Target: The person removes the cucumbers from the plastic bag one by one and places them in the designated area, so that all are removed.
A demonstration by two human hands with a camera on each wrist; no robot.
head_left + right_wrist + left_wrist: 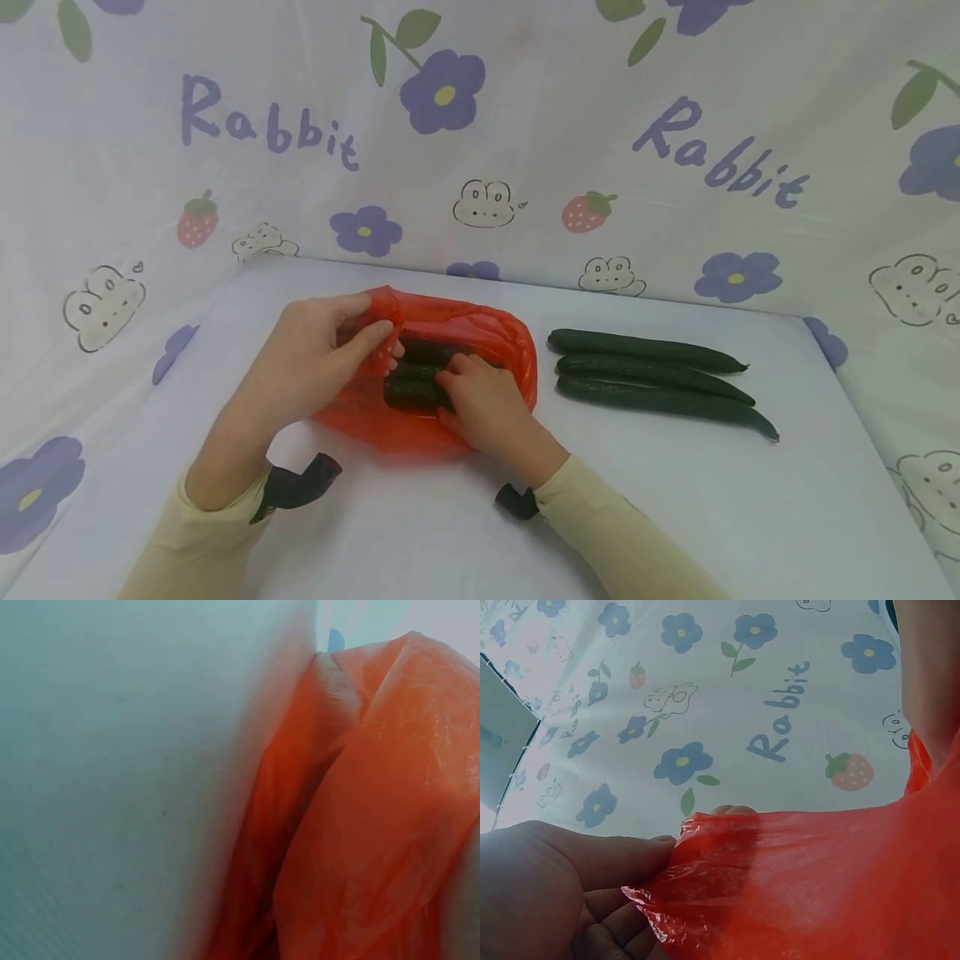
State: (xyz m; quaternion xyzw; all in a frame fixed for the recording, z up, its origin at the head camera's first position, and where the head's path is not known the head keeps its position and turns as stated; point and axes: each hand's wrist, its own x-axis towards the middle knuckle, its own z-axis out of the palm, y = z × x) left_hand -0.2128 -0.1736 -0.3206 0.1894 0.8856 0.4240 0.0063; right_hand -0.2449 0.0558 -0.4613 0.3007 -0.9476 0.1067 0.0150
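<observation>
A red plastic bag (465,310) lies on the table with its mouth open. Pinched between thumb and fingers of the left hand (322,350) is the bag's left edge, lifted off the table; the left wrist view shows this pinch on the thin film (795,877). Inside the bag, dark green cucumbers (411,393) lie side by side. The right hand (487,400) reaches into the opening, its fingers and thumb curled about the right part of a cucumber there. In the right wrist view red film (382,802) hides the fingers.
Three long cucumbers (652,392) lie side by side on the white table (675,500), right of the bag. A printed cloth (525,125) with flowers and rabbits hangs behind. Black wrist straps (300,483) show at the sleeves.
</observation>
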